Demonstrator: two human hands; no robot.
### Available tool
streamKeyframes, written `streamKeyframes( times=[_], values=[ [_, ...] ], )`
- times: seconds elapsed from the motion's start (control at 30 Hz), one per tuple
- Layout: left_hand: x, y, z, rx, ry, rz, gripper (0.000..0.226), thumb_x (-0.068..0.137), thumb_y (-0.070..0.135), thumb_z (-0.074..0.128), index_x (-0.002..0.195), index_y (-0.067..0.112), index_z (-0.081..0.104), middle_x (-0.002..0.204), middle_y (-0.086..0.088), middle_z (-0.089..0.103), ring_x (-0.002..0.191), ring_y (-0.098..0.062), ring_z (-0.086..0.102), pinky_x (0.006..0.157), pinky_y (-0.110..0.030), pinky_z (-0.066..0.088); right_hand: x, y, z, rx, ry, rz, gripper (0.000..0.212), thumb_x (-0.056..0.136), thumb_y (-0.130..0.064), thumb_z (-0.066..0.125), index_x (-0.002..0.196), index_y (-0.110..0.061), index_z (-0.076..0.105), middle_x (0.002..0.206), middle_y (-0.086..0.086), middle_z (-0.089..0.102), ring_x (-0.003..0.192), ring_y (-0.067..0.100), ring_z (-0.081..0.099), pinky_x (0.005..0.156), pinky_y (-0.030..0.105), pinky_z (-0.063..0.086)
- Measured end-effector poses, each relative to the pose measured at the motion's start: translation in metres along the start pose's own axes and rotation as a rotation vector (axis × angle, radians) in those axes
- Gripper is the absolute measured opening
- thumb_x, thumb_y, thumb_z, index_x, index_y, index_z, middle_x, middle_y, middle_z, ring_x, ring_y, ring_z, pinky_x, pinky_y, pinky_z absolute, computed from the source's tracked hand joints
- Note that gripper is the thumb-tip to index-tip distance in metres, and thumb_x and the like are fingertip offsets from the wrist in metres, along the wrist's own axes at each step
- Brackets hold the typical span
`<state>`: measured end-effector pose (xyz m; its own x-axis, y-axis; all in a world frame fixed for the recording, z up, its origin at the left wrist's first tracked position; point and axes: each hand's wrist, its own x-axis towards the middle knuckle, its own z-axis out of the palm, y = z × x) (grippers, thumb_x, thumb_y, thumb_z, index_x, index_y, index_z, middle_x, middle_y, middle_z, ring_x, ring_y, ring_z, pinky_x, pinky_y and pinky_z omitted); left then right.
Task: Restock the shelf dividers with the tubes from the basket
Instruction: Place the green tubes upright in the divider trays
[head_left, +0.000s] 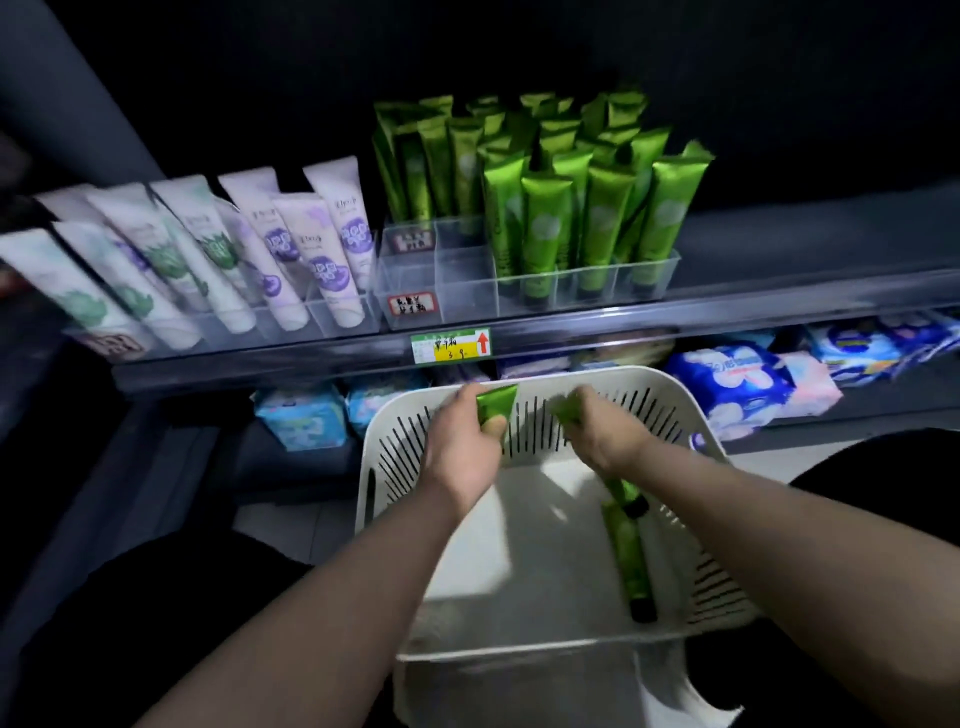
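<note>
Green on both sides. Grips one tube (496, 402) in the left hand (462, 447), fingers curled round its lower part, crimped end up, just over the far rim of the basket (696, 415). Clamps a second tube (566, 410) in the right hand (608, 441), fingers closed on it, though blurred there. Capped end under that wrist possibly its own, possibly another's: cannot tell. Leaves one loose tube (631, 566) flat on the basket floor by the right wall, cap toward the wearer.

Looks like the pick-up step, both hands loaded, basket nearly cleared.

Next calls for a lift up to the dividers (467, 280), to the bare slots left of the standing stock (550, 228). Calls also for turning each tube cap down and setting it upright in a slot, without knocking the neighbours.
</note>
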<state>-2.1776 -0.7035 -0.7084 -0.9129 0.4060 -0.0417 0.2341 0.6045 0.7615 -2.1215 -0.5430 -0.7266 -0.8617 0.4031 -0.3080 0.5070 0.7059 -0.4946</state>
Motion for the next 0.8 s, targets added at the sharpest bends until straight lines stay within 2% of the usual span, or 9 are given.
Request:
streamKeyframes(
  times=[0.07, 0.17, 0.23, 0.37, 0.43, 0.5, 0.57, 0.67, 0.8],
  values=[
    [0.000, 0.019, -0.026, -0.029, 0.089, 0.050, 0.027, 0.089, 0.013, 0.062, 0.116, 0.015, 0.059, 0.108, -0.008, 0.062, 0.100, -0.031, 0.059, 0.087, -0.041, 0.050, -0.015, -0.024, -0.026, 0.004, 0.080, -0.141, 0.019, 0.094, -0.024, 0.053, 0.107, -0.012, 0.046, 0.110, 0.014, 0.061, 0.101, 0.031, 0.059, 0.076, 0.030, 0.040],
    [0.007, 0.045, -0.066, -0.062, 0.231, 0.093, 0.034, 0.085, 0.016, 0.069, 0.117, 0.014, 0.058, 0.107, -0.011, 0.066, 0.098, -0.032, 0.061, 0.089, -0.042, 0.050, -0.043, -0.053, -0.065, -0.014, 0.222, -0.335, 0.023, 0.088, -0.019, 0.060, 0.110, -0.013, 0.057, 0.111, 0.012, 0.063, 0.103, 0.030, 0.058, 0.078, 0.029, 0.040],
    [0.016, 0.062, -0.093, -0.129, 0.288, 0.118, 0.032, 0.082, 0.015, 0.071, 0.112, 0.018, 0.058, 0.100, -0.009, 0.067, 0.094, -0.031, 0.063, 0.086, -0.044, 0.053, -0.055, -0.068, -0.092, -0.012, 0.256, -0.435, 0.021, 0.085, -0.013, 0.063, 0.105, -0.016, 0.060, 0.104, 0.007, 0.066, 0.097, 0.027, 0.060, 0.074, 0.028, 0.040],
    [0.050, 0.089, -0.127, -0.182, 0.422, 0.174, 0.032, 0.078, 0.015, 0.070, 0.107, 0.020, 0.059, 0.092, -0.002, 0.066, 0.089, -0.026, 0.064, 0.084, -0.045, 0.055, -0.053, -0.072, -0.115, 0.005, 0.293, -0.570, 0.019, 0.084, -0.013, 0.065, 0.101, -0.020, 0.059, 0.096, 0.001, 0.067, 0.090, 0.024, 0.061, 0.073, 0.035, 0.048],
    [0.070, 0.102, -0.134, -0.215, 0.480, 0.198, 0.029, 0.078, 0.017, 0.067, 0.106, 0.022, 0.058, 0.093, -0.002, 0.066, 0.090, -0.026, 0.063, 0.084, -0.047, 0.054, -0.048, -0.066, -0.114, 0.009, 0.325, -0.588, 0.021, 0.085, -0.014, 0.065, 0.104, -0.020, 0.060, 0.099, 0.002, 0.067, 0.093, 0.025, 0.060, 0.074, 0.035, 0.047],
    [0.092, 0.115, -0.134, -0.214, 0.513, 0.213, 0.025, 0.081, 0.017, 0.063, 0.105, 0.021, 0.057, 0.093, -0.001, 0.064, 0.091, -0.028, 0.063, 0.083, -0.048, 0.054, -0.040, -0.064, -0.112, -0.097, 0.304, -0.611, 0.018, 0.084, -0.016, 0.060, 0.101, -0.023, 0.059, 0.100, 0.001, 0.066, 0.095, 0.026, 0.060, 0.071, 0.034, 0.045],
    [0.115, 0.122, -0.129, -0.166, 0.536, 0.235, 0.022, 0.085, 0.012, 0.062, 0.107, 0.014, 0.057, 0.090, 0.000, 0.060, 0.087, -0.024, 0.060, 0.081, -0.038, 0.052, -0.030, -0.066, -0.113, -0.205, 0.278, -0.634, 0.018, 0.084, -0.018, 0.055, 0.100, -0.026, 0.057, 0.102, -0.002, 0.064, 0.097, 0.024, 0.058, 0.067, 0.033, 0.041],
    [0.145, 0.130, -0.114, -0.127, 0.528, 0.227, 0.017, 0.089, 0.012, 0.060, 0.105, 0.009, 0.055, 0.079, 0.007, 0.052, 0.079, -0.015, 0.051, 0.069, -0.027, 0.042, -0.015, -0.066, -0.114, -0.175, 0.274, -0.604, 0.021, 0.085, -0.018, 0.054, 0.104, -0.026, 0.054, 0.102, 0.000, 0.060, 0.098, 0.027, 0.057, 0.067, 0.033, 0.041],
    [0.173, 0.124, -0.090, -0.068, 0.436, 0.167, 0.029, 0.090, 0.012, 0.059, 0.119, 0.010, 0.056, 0.104, -0.005, 0.065, 0.095, -0.022, 0.060, 0.086, -0.031, 0.050, -0.006, -0.063, -0.116, -0.168, 0.292, -0.581, 0.028, 0.087, -0.017, 0.052, 0.113, -0.026, 0.055, 0.102, 0.002, 0.053, 0.094, 0.030, 0.057, 0.066, 0.034, 0.040]
  ],
)
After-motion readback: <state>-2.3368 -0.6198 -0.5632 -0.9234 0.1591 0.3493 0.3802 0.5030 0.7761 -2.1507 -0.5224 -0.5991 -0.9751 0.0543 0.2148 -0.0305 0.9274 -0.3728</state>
